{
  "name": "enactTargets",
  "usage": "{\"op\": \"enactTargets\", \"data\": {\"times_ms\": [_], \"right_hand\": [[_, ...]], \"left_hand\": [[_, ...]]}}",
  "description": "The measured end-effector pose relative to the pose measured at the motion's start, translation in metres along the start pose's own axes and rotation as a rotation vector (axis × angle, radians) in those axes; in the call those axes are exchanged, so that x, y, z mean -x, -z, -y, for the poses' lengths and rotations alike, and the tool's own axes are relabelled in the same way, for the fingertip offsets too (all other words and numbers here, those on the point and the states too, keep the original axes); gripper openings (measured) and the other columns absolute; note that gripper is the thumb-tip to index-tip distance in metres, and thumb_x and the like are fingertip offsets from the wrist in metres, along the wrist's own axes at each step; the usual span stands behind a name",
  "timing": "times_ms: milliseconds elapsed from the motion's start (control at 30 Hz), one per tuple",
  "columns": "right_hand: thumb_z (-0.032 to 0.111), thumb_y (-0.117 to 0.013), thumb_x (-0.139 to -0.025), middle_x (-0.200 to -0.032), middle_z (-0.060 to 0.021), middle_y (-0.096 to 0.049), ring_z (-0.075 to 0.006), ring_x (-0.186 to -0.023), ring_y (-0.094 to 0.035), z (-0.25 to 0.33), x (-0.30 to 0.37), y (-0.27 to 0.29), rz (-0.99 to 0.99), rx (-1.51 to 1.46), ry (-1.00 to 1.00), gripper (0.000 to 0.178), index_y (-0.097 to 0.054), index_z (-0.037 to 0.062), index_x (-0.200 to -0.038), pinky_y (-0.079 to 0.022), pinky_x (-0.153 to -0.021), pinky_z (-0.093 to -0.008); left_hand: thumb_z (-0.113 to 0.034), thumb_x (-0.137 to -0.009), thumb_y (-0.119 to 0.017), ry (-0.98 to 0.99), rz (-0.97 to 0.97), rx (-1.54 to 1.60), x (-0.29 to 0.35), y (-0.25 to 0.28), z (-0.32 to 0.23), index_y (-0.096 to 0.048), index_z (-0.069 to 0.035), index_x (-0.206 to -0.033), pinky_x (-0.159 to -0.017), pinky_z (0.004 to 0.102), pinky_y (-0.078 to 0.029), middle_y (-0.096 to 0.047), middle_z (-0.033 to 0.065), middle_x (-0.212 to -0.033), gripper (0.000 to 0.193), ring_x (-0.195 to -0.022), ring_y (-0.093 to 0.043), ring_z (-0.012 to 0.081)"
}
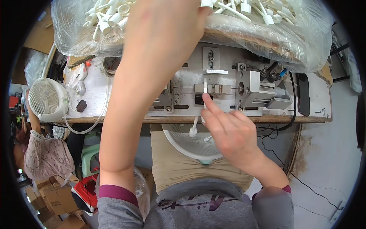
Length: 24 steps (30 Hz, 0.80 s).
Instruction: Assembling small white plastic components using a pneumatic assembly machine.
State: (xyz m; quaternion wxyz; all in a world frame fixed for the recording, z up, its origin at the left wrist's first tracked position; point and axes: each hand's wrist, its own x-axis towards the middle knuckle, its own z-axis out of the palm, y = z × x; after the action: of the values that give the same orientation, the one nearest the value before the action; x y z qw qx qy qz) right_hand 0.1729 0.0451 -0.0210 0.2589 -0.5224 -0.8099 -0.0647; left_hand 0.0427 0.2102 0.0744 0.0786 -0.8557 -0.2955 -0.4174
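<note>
One white plastic scoop (205, 86) appears to lie with its stick-like handle in the metal fixture block (220, 89) at the middle of the worktop (319, 93), its near end just under the right hand (230, 135). That hand's index finger is stretched out, its tip touching the piece, while the other fingers curl loosely beneath; the thumb is hidden, so whether this grip pinches the piece or merely presses it I cannot tell. The step in hand looks like seating the piece in the block, and the next move would seem to call for lining it up squarely and drawing the fingertip clear of the metal. Farther out, the left hand (164, 24), blurred, reaches across to the heap of white scoops (110, 17) on clear plastic sheeting (267, 44); its fingertips are mostly out of sight, so its grip cannot be judged, though it is probably there for another piece. Right of the block sits a metal pneumatic actuator (263, 91). Below the worktop's near edge, a loose scoop (193, 131) shows over the white mesh basket (181, 140) at the person's lap.
</note>
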Motion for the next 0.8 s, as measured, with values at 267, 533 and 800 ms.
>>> {"op": "enactTargets", "data": {"times_ms": [267, 533, 800], "right_hand": [[0.010, -0.070, -0.078, -0.122, -0.0168, -0.074, -0.0103, -0.044, -0.053, -0.002, -0.011, -0.005, 0.037, 0.097, -0.017, 0.016, -0.067, 0.0030, -0.092, -0.044, -0.047, -0.0242], [0.014, -0.081, -0.080, -0.115, -0.0136, -0.076, -0.0160, -0.050, -0.059, -0.004, -0.023, 0.014, 0.127, 0.002, -0.016, 0.025, -0.070, 0.0031, -0.099, -0.049, -0.049, -0.0276], [0.011, -0.079, -0.086, -0.086, -0.0045, -0.069, -0.0112, -0.065, -0.060, -0.055, -0.114, 0.058, -0.377, -0.204, -0.228, 0.017, -0.073, 0.0016, -0.099, -0.046, -0.060, -0.0251]], "left_hand": [[-0.011, -0.084, -0.077, 0.122, 0.200, -0.014, -0.029, -0.019, 0.003, -0.076, 0.001, -0.104, -0.092, 0.0410, -0.053, -0.071, 0.0172, -0.096, 0.024, -0.102, -0.068, 0.0349], [-0.007, -0.082, -0.078, 0.562, 0.197, 0.597, -0.005, 0.022, -0.011, -0.075, 0.003, -0.099, -0.074, 0.0344, -0.058, -0.072, 0.0149, -0.085, 0.020, -0.082, -0.073, 0.0285], [0.003, -0.076, -0.083, 0.299, 0.162, 0.623, 0.064, 0.042, -0.019, -0.076, 0.002, -0.111, -0.080, 0.0287, -0.065, -0.070, 0.0146, -0.121, 0.035, -0.100, -0.073, 0.0184]]}}
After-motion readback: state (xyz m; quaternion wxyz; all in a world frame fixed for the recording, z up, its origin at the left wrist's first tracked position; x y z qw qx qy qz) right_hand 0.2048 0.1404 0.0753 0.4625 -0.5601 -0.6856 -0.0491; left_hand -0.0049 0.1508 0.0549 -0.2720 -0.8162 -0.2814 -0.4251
